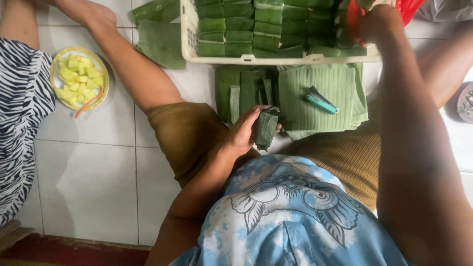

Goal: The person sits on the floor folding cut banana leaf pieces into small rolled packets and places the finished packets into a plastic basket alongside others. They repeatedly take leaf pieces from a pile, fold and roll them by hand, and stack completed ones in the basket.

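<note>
My left hand (pixel 242 132) holds a small green leaf-wrapped parcel (pixel 266 129) above my lap, fingers curled around it. My right hand (pixel 375 23) reaches far forward into the right end of a white plastic basket (pixel 187 42); what it grips is hidden, though a red bag (pixel 409 7) lies just behind it. The basket is filled with several rows of folded green leaf parcels (pixel 246 24). In front of it lies a stack of cut banana leaves (pixel 320 93) with a teal stapler (pixel 320 101) on top.
A yellow plate (pixel 55 74) of pale green fruit chunks sits at left on the white tiled floor (pixel 93 172). Loose leaf pieces (pixel 162 42) lie left of the basket. Another person's zebra-patterned clothing (pixel 22 108) is at far left. A dark dish (pixel 465 103) shows at the right edge.
</note>
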